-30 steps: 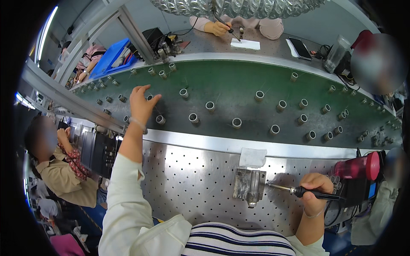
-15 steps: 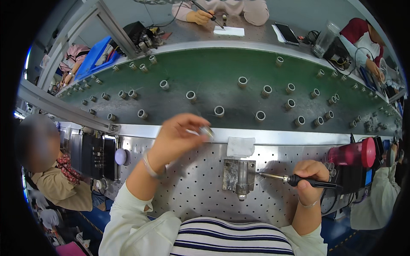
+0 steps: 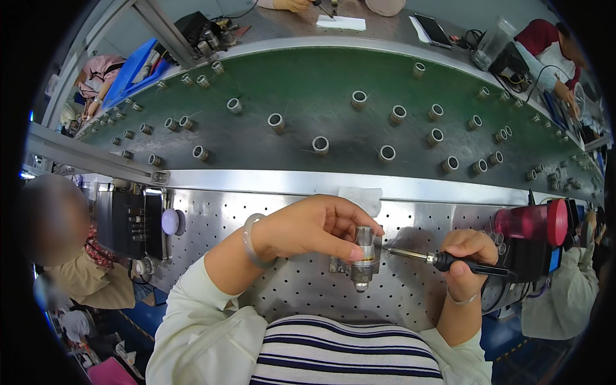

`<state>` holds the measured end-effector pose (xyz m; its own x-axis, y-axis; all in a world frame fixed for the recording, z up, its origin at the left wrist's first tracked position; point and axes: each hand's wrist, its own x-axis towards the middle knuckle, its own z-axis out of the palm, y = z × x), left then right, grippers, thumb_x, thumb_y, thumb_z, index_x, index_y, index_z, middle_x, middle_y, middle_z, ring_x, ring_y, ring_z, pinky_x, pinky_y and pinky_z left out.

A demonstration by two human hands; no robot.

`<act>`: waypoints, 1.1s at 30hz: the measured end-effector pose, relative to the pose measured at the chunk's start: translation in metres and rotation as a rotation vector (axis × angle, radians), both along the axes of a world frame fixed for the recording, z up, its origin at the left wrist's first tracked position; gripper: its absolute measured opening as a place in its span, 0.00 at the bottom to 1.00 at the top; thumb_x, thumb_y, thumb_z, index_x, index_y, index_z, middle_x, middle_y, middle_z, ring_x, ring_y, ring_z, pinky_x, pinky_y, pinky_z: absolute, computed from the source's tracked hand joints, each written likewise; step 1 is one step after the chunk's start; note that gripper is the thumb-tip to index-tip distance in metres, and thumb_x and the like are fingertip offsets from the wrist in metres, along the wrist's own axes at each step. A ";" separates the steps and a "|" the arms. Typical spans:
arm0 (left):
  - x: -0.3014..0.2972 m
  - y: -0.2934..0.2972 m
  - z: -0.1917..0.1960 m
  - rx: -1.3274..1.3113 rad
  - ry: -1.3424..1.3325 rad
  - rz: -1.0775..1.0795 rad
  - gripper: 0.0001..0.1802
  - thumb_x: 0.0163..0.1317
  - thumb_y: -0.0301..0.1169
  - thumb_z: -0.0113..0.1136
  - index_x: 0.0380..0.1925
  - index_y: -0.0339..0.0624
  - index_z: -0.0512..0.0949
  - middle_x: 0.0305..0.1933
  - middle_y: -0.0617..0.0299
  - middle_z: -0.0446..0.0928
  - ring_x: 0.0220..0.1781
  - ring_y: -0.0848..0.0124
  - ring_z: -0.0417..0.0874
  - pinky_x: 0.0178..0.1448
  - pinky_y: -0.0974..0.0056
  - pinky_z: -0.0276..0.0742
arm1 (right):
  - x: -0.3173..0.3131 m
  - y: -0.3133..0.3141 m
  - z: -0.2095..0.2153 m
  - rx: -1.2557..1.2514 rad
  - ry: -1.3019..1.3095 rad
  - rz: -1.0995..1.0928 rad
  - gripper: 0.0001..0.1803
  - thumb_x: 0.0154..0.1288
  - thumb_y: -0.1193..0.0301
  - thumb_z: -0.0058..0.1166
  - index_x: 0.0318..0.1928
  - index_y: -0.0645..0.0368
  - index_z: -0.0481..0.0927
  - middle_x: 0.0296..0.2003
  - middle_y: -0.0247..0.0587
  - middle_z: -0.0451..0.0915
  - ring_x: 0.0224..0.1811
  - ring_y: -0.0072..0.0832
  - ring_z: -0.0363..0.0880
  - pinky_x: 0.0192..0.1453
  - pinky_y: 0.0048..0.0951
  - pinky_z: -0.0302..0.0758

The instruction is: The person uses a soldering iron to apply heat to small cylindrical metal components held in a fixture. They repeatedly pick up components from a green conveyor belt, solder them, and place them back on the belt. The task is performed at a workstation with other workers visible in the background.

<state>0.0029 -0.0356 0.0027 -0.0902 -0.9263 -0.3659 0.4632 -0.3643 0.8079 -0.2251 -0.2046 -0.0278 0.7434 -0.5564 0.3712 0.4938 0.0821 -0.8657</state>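
My left hand [image 3: 308, 230] is at the small metal fixture [image 3: 361, 274] in the middle of the bench, thumb and fingers closed around a short silver metal cylinder [image 3: 364, 236]. The cylinder sits at the fixture's holder; whether it is fully seated I cannot tell. To the right, my right hand [image 3: 467, 251] grips a soldering iron [image 3: 481, 268] with a black handle. Its thin tip points left and ends close beside the fixture. Part of the fixture's base plate is hidden behind my left hand.
A perforated metal bench [image 3: 308, 301] lies before me. Beyond its metal rail, a green conveyor belt [image 3: 308, 83] carries several upright metal cylinders. A white cloth [image 3: 360, 197] lies behind the fixture. A pink container [image 3: 532, 223] stands right, a black device [image 3: 125, 221] left. Co-workers sit around.
My left hand has come right and toward me from near the rail, bringing the metal cylinder to the fixture. My right hand with the soldering iron has stayed nearly in place.
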 end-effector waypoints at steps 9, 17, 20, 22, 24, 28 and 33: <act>-0.014 0.007 -0.008 -0.135 0.048 0.239 0.21 0.47 0.13 0.68 0.44 0.36 0.79 0.49 0.53 0.76 0.53 0.66 0.77 0.52 0.65 0.78 | 0.000 0.003 0.002 -0.027 0.039 0.055 0.10 0.48 0.80 0.66 0.32 0.70 0.80 0.24 0.45 0.79 0.22 0.29 0.76 0.27 0.24 0.71; -0.017 0.006 -0.005 -0.163 0.015 0.239 0.14 0.46 0.13 0.68 0.34 0.37 0.82 0.48 0.51 0.75 0.50 0.66 0.77 0.53 0.65 0.76 | 0.002 0.002 0.003 -0.157 0.055 0.073 0.13 0.45 0.80 0.68 0.33 0.69 0.81 0.22 0.45 0.79 0.21 0.29 0.76 0.26 0.24 0.71; -0.018 0.005 -0.009 -0.218 -0.043 0.231 0.11 0.46 0.13 0.68 0.30 0.37 0.82 0.48 0.51 0.74 0.48 0.65 0.77 0.54 0.65 0.74 | 0.003 0.002 0.003 -0.160 0.060 0.081 0.13 0.44 0.80 0.68 0.32 0.69 0.80 0.22 0.45 0.79 0.21 0.29 0.76 0.26 0.24 0.71; -0.016 0.005 -0.008 -0.224 -0.064 0.209 0.10 0.45 0.13 0.68 0.28 0.38 0.82 0.48 0.51 0.74 0.49 0.65 0.77 0.56 0.64 0.74 | 0.002 0.001 0.003 -0.163 0.058 0.090 0.13 0.44 0.80 0.68 0.32 0.69 0.80 0.22 0.45 0.79 0.21 0.29 0.76 0.26 0.24 0.71; -0.014 0.005 -0.010 -0.257 -0.074 0.196 0.10 0.45 0.14 0.69 0.26 0.39 0.82 0.49 0.50 0.74 0.49 0.64 0.77 0.56 0.64 0.73 | 0.002 0.001 0.003 -0.174 0.054 0.092 0.13 0.44 0.81 0.69 0.32 0.69 0.80 0.22 0.45 0.79 0.21 0.29 0.76 0.26 0.24 0.71; -0.013 0.005 -0.013 -0.306 -0.070 0.200 0.09 0.45 0.16 0.71 0.25 0.40 0.83 0.50 0.48 0.74 0.50 0.64 0.77 0.58 0.62 0.73 | 0.003 0.000 0.003 -0.176 0.035 0.097 0.13 0.43 0.81 0.69 0.33 0.69 0.81 0.23 0.45 0.79 0.21 0.29 0.76 0.26 0.24 0.70; -0.013 0.004 -0.012 -0.295 -0.079 0.191 0.09 0.45 0.17 0.72 0.25 0.41 0.83 0.50 0.48 0.75 0.51 0.63 0.77 0.59 0.61 0.72 | 0.004 0.000 0.003 -0.180 0.027 0.084 0.13 0.43 0.81 0.69 0.33 0.69 0.81 0.23 0.45 0.80 0.22 0.29 0.76 0.26 0.24 0.70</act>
<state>-0.0098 -0.0313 -0.0093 0.1131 -0.9905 -0.0788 0.4324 -0.0223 0.9014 -0.2211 -0.2050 -0.0248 0.7952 -0.4187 0.4386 0.4685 -0.0350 -0.8828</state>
